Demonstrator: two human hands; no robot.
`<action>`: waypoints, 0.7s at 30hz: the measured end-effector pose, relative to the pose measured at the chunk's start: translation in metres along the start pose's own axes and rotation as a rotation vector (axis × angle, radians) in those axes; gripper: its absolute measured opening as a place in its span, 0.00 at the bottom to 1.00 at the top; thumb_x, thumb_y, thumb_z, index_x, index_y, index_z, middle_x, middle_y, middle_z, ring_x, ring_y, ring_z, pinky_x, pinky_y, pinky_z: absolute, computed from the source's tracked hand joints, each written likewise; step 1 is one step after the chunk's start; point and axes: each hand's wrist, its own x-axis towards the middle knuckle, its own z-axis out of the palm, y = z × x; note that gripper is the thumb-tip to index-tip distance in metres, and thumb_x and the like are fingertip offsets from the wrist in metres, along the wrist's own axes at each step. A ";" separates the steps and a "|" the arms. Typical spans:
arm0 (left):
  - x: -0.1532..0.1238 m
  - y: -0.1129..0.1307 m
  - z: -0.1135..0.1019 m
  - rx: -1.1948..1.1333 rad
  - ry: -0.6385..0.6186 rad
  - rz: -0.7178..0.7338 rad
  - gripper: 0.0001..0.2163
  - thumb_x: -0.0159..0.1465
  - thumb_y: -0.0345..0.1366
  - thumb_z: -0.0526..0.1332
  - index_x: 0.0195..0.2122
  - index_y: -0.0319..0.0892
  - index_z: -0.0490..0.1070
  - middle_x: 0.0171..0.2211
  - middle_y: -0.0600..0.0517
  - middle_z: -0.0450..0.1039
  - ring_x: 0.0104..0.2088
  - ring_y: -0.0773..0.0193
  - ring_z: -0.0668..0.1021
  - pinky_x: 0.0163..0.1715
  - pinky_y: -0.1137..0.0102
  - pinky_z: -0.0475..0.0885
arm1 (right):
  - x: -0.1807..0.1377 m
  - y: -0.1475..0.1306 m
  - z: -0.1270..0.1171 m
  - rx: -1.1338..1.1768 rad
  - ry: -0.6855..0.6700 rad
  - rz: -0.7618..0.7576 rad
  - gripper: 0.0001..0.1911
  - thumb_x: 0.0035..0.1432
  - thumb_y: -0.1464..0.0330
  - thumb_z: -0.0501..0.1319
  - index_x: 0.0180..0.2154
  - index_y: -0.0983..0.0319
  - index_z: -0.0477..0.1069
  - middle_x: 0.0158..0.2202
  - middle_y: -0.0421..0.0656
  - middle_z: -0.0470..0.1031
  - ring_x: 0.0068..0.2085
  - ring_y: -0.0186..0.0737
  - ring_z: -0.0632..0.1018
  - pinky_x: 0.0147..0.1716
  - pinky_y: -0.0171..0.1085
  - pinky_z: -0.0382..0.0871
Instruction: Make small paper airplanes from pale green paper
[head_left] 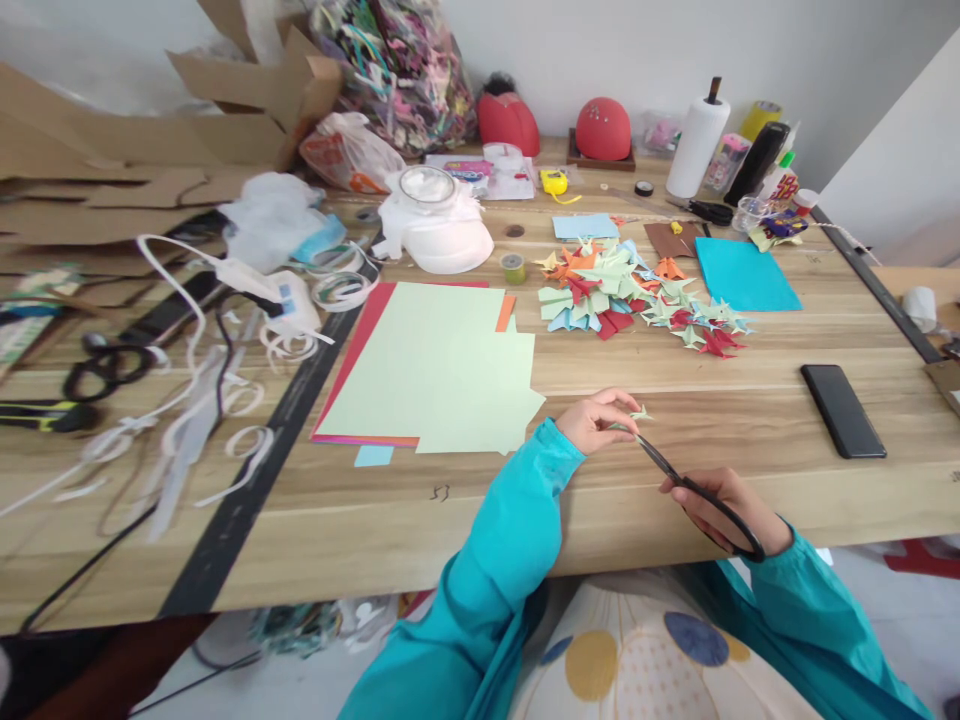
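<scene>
My left hand [600, 420] pinches a small pale green folded paper piece [641, 413] above the front of the table. In my right hand [727, 505] is a pair of black-handled scissors [694, 487], its blades pointing left and their tips touching or very close to the paper at my left fingers. Whether the blades are parted is too small to tell. Beyond my hands lies a pile of folded paper cranes [600, 285] in green, red, orange and blue. A stack of pale green paper sheets [442, 360], over red ones, lies left of my left hand.
A black phone [843, 410] lies at the right. Behind the cranes are a turquoise square [748, 274], light blue paper [585, 227] and a yellow tape measure [554, 182]. Cords, white strips and a power strip [292, 305] clutter the left, near cardboard [150, 140].
</scene>
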 end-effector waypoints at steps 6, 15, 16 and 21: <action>0.000 -0.001 0.001 -0.006 -0.001 0.000 0.09 0.55 0.39 0.64 0.31 0.39 0.76 0.41 0.44 0.68 0.34 0.67 0.72 0.27 0.74 0.66 | 0.001 0.002 0.001 0.028 -0.001 -0.001 0.28 0.51 0.48 0.55 0.37 0.68 0.71 0.12 0.32 0.54 0.13 0.25 0.57 0.11 0.28 0.47; -0.001 -0.002 0.000 0.014 0.023 0.004 0.08 0.55 0.39 0.64 0.31 0.38 0.76 0.41 0.44 0.69 0.34 0.67 0.73 0.30 0.73 0.68 | 0.000 0.003 0.006 0.128 -0.029 0.019 0.28 0.50 0.49 0.57 0.42 0.66 0.67 0.19 0.36 0.65 0.12 0.25 0.62 0.09 0.27 0.56; -0.001 -0.001 0.000 0.019 0.027 0.003 0.08 0.55 0.39 0.64 0.31 0.39 0.76 0.41 0.44 0.69 0.34 0.66 0.73 0.30 0.73 0.68 | 0.000 0.005 0.007 0.146 -0.034 0.006 0.28 0.50 0.49 0.57 0.43 0.66 0.67 0.21 0.38 0.68 0.13 0.26 0.64 0.09 0.28 0.58; 0.000 0.001 -0.001 0.024 0.055 0.021 0.08 0.55 0.38 0.64 0.30 0.39 0.76 0.40 0.44 0.69 0.39 0.63 0.74 0.36 0.70 0.70 | 0.008 0.018 0.011 0.145 -0.061 -0.139 0.30 0.52 0.49 0.55 0.47 0.66 0.66 0.28 0.44 0.72 0.14 0.26 0.63 0.10 0.29 0.55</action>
